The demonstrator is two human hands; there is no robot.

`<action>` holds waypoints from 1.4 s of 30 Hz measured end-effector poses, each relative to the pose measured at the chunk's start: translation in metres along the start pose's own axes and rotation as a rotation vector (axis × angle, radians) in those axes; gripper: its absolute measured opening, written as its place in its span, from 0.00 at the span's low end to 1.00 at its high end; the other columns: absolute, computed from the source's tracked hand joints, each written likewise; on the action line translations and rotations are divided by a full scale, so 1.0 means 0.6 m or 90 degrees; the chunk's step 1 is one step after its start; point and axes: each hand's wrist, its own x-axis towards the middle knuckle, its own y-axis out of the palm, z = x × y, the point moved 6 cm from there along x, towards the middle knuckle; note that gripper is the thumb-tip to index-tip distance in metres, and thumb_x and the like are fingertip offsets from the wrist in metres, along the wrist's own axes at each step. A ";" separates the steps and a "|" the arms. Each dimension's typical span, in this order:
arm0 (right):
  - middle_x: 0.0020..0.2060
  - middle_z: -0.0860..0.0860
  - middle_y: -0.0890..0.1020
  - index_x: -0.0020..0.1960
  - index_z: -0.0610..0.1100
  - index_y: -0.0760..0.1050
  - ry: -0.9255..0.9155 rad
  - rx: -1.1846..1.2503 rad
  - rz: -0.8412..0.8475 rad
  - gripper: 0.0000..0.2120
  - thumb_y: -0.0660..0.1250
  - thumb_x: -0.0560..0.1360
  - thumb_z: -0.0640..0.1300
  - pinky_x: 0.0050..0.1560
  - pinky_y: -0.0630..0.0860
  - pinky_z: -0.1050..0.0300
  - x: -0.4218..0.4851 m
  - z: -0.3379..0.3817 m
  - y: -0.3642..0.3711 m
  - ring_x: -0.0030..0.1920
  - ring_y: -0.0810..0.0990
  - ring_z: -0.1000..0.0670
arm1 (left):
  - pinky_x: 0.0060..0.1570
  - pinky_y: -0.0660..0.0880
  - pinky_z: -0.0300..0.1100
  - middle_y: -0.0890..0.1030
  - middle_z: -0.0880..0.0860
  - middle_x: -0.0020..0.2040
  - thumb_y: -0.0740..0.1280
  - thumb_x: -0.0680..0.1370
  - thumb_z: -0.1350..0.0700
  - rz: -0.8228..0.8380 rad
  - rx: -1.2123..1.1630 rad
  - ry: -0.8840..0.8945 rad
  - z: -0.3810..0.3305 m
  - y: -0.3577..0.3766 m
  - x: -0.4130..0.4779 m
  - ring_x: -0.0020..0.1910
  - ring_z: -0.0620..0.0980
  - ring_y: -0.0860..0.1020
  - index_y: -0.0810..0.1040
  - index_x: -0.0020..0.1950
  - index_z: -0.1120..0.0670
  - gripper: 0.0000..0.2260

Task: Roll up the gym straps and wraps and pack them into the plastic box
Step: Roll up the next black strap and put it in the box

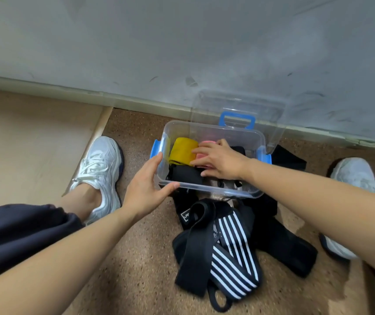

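Observation:
A clear plastic box [211,133] with blue latches stands on the floor by the wall. Inside it lie a yellow roll [182,151], a pink roll [207,143] and a black roll [187,175]. My left hand [146,189] grips the box's near-left corner, thumb on the front rim. My right hand [219,161] is inside the box, its fingers laid flat over the pink roll and reaching the yellow one. In front of the box lies a loose heap with a black-and-white striped wrap [234,253] and black straps [193,248].
The box's clear lid [238,105] with a blue handle stands open against the grey wall. My white sneakers [101,171] sit left and right [354,176] of the box. A beige raised step [34,137] borders the speckled brown floor on the left.

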 end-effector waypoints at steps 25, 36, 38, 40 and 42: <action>0.66 0.48 0.72 0.80 0.53 0.61 0.557 0.488 -0.058 0.34 0.72 0.78 0.44 0.65 0.74 0.48 -0.308 0.179 0.182 0.64 0.76 0.43 | 0.56 0.76 0.52 0.84 0.55 0.56 0.62 0.83 0.46 0.096 0.032 -0.258 -0.033 0.155 -0.219 0.58 0.61 0.81 0.77 0.62 0.49 0.11; 0.48 0.51 0.71 0.78 0.64 0.61 0.453 0.243 0.051 0.36 0.64 0.80 0.33 0.48 0.76 0.48 -0.356 0.193 0.184 0.52 0.75 0.45 | 0.54 0.72 0.49 0.84 0.52 0.56 0.64 0.81 0.40 0.043 0.178 -0.346 0.070 0.026 -0.219 0.59 0.59 0.80 0.81 0.56 0.42 0.11; 0.48 0.52 0.72 0.77 0.65 0.62 0.469 0.226 0.062 0.35 0.64 0.80 0.33 0.49 0.75 0.50 -0.368 0.188 0.190 0.54 0.76 0.45 | 0.53 0.71 0.48 0.84 0.54 0.56 0.64 0.81 0.40 0.050 0.214 -0.359 0.082 0.022 -0.229 0.59 0.60 0.80 0.81 0.55 0.44 0.11; 0.52 0.52 0.75 0.76 0.63 0.65 0.493 0.240 0.075 0.33 0.65 0.80 0.35 0.53 0.75 0.50 -0.380 0.187 0.201 0.58 0.77 0.45 | 0.52 0.71 0.48 0.83 0.55 0.56 0.64 0.81 0.40 0.070 0.239 -0.368 0.093 0.022 -0.237 0.59 0.60 0.80 0.81 0.55 0.45 0.12; 0.58 0.53 0.77 0.75 0.61 0.68 0.501 0.238 0.086 0.30 0.66 0.80 0.36 0.57 0.76 0.50 -0.383 0.194 0.204 0.61 0.77 0.46 | 0.53 0.73 0.48 0.84 0.54 0.56 0.65 0.81 0.40 0.092 0.258 -0.368 0.094 0.026 -0.240 0.58 0.60 0.80 0.81 0.54 0.45 0.11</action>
